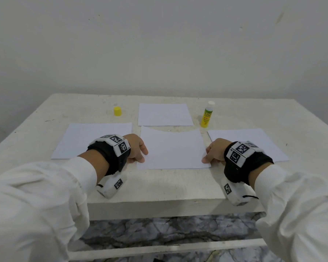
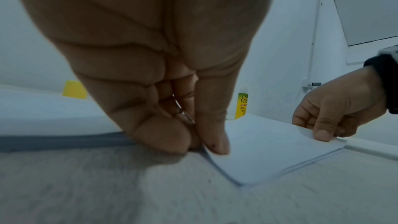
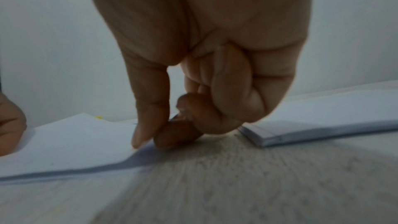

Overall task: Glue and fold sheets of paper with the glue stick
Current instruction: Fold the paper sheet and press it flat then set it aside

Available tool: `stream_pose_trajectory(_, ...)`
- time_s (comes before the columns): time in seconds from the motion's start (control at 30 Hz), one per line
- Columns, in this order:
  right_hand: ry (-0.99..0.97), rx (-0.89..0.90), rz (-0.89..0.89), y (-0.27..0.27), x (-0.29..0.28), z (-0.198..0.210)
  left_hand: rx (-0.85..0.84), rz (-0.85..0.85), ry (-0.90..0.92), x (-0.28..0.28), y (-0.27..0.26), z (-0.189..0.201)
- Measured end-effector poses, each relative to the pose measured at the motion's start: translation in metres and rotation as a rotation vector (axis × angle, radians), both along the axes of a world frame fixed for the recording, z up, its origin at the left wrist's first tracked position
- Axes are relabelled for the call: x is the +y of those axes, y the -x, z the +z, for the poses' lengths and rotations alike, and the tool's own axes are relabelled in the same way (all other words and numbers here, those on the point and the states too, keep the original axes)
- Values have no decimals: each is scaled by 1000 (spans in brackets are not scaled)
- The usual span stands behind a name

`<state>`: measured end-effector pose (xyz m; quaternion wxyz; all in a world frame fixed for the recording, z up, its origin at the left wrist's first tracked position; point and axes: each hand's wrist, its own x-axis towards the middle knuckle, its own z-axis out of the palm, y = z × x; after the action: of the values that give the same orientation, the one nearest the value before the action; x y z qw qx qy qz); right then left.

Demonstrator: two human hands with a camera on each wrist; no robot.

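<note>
A white centre sheet (image 1: 172, 148) lies on the table (image 1: 159, 184) in front of me, its far edge bowed in a curve. My left hand (image 1: 143, 157) pinches its near left corner; in the left wrist view the thumb lies on top of the paper (image 2: 269, 151) with the forefinger curled beside it. My right hand (image 1: 205, 157) pinches the near right corner, and that corner is raised off the table in the right wrist view (image 3: 148, 140). The glue stick (image 1: 206, 115) stands upright and uncapped at the back right. Its yellow cap (image 1: 117, 111) stands apart at the back left.
Three more white sheets lie around the centre one: a left sheet (image 1: 91, 140), a far sheet (image 1: 165, 114) and a right sheet (image 1: 248, 142). A plain wall rises behind the table. The table's front edge runs just under my wrists.
</note>
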<state>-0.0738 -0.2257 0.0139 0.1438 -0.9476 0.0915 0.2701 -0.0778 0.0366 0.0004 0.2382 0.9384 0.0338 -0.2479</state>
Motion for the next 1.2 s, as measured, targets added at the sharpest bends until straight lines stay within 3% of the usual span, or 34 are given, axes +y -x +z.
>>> stream_pose_trajectory(0.47, 59, -42, 76, -3, 1, -7, -16, -33, -48, -4, -2, 3)
stream_pose_trajectory(0.67, 259, -96, 163, -2, 19, 1, -68, -274, -450, -6, -9, 5)
stream_pose_trajectory(0.8, 290, -41, 363, -9, 56, -4, -61, -444, -667, -5, -21, 2)
stream_pose_trajectory(1.03, 224, -30, 599, -31, 143, -17, -36, -517, -693, 0, -34, -3)
stream_pose_trajectory(1.2, 245, -36, 684, -33, 135, -15, -25, -526, -718, 1, -37, -10)
